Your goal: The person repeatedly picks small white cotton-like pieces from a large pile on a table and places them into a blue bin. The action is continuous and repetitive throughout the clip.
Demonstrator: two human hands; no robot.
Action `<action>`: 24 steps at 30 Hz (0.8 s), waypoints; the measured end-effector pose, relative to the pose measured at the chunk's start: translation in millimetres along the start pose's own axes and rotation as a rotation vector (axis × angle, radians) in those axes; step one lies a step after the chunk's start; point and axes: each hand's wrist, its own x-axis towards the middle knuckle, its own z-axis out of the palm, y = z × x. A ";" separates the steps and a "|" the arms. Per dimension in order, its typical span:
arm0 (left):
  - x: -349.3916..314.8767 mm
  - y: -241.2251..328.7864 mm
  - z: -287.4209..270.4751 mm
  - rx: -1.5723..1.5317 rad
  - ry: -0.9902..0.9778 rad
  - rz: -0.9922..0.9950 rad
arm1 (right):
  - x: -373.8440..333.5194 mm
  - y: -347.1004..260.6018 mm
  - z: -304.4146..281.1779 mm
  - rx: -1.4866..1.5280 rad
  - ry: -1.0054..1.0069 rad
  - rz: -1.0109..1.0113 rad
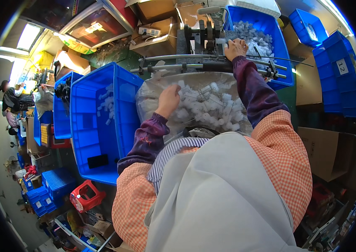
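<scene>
My right hand (236,49) is at the bench machine (205,42), its fingers bent and closed at a small white plastic part (220,41) by the spindle. Lower and to the left, my left hand (169,100) reaches over a heap of white plastic parts (211,105), some with thin metal springs or wires showing among them. Its fingers are curled together at the heap's left side; what they hold is hidden. The heap lies on a clear plastic sheet (148,94) in front of me. Metal rods (165,57) run across between the heap and the machine.
A deep blue bin (96,143) on my left holds some white parts and a dark flat object. Another blue bin (285,50) behind my right hand is full of parts. A thin rod (299,62) sticks out rightward. Cartons (318,147) and a red stool (87,196) stand around.
</scene>
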 end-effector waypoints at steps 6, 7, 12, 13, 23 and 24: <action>4.6 12.8 -13.2 -0.054 0.075 0.133 | -1.1 -44.7 15.4 0.009 0.057 -0.079; 4.7 15.2 -13.9 -0.055 0.081 0.135 | -1.4 -48.3 17.1 0.005 0.071 -0.088; 1.7 19.8 -18.8 -0.093 0.091 0.193 | -3.2 -41.6 8.1 -0.014 0.045 -0.095; 1.7 20.2 -20.5 -0.106 0.090 0.212 | -3.4 -34.6 6.9 -0.023 0.042 -0.098; 4.0 44.2 -36.4 -0.530 0.033 0.035 | 24.0 34.0 2.8 -0.040 -0.113 -0.051; 4.4 46.7 -36.0 -0.547 0.047 0.041 | 25.5 31.5 -10.7 -0.114 -0.131 -0.079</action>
